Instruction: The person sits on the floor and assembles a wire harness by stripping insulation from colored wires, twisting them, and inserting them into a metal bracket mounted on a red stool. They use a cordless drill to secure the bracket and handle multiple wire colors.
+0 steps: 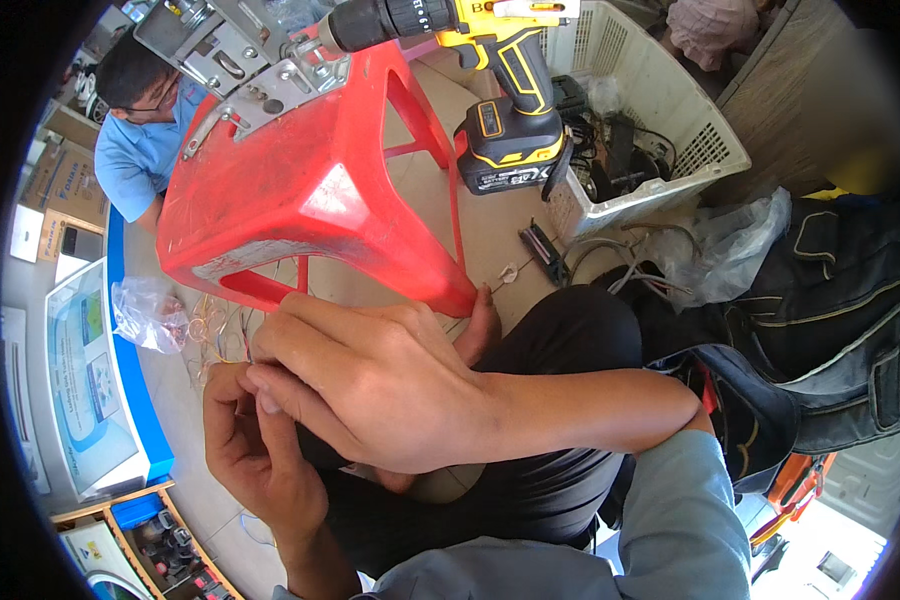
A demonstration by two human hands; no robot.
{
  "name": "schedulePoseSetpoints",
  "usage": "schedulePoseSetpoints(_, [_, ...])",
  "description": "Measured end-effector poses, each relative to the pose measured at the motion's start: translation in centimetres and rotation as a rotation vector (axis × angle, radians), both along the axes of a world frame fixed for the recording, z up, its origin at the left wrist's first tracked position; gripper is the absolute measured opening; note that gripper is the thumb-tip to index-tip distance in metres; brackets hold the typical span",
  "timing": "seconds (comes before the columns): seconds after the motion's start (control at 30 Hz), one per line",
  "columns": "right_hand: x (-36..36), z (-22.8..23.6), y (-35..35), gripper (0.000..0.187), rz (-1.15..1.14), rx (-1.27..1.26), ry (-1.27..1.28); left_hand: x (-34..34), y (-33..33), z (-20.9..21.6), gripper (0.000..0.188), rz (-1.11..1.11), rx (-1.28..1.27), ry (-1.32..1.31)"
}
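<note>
My left hand (pixel 270 455) and my right hand (pixel 385 385) meet above my lap, their fingertips pinched together. Whatever sits between the fingers is hidden by the fingers themselves. The right hand lies across the top, its back toward me, and the left comes up from below. Just beyond the fingertips, thin coloured wires (pixel 210 325) lie on the floor; whether any of them reaches my fingers cannot be seen. Past the hands stands a red plastic stool (pixel 280 190) with a metal bracket assembly (pixel 260 85) on it. Beside the bracket is a yellow-and-black cordless drill (pixel 505 85).
A white plastic crate (pixel 705 165) holds cables and dark parts. To the right lie a clear plastic bag (pixel 730 255) and a black tool bag (pixel 840 300). Behind the stool, a person in a blue shirt (pixel 130 150) sits low. A blue-edged display panel (pixel 95 380) stands at left.
</note>
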State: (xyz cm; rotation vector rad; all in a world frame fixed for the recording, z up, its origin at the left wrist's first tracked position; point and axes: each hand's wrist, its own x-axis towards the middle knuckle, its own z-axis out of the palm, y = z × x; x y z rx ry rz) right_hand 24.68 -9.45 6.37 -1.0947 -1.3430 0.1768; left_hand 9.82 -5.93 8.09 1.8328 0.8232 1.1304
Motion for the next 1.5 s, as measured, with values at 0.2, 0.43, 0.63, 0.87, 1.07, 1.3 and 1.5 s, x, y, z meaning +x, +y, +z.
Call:
schedulePoseSetpoints(0.2, [-1.1, 0.3, 0.3, 0.014, -0.051, -0.144, -0.144, -0.7, 0.8, -0.3, 0.005, 0.053, 0.152, 0.067])
schedulePoseSetpoints(0.43, [-1.7, 0.8, 0.4, 0.003, 0.003, -0.021, -0.010, -0.8, 1.2, 0.0, 0.017, 0.009, 0.315, 0.076])
schedulePoseSetpoints(0.63, [-1.9, 0.8, 0.4, 0.011, 0.080, 0.009, 0.127, -0.6, 1.4, 0.5, 0.018, -0.044, 0.439, 0.066])
schedulePoseSetpoints(0.87, [-1.9, 1.1, 0.0, 0.021, 0.197, -0.077, 0.322, -0.5, 1.8, 1.5, 0.018, -0.132, 0.417, 0.078])
schedulePoseSetpoints(1.07, [-1.4, 1.5, -0.2, 0.027, 0.339, -0.169, 0.482, -1.4, 1.5, 2.0, 0.012, -0.249, 0.082, -0.006])
schedulePoseSetpoints(1.3, [0.3, 1.3, 1.0, 0.007, 0.231, 0.033, 0.167, -1.4, 1.1, 2.6, 0.012, -0.260, -0.211, -0.140])
schedulePoseSetpoints(1.5, [0.0, 1.1, 1.1, 0.014, 0.236, 0.091, 0.120, -1.2, 0.9, 2.5, 0.012, -0.261, -0.194, -0.176])
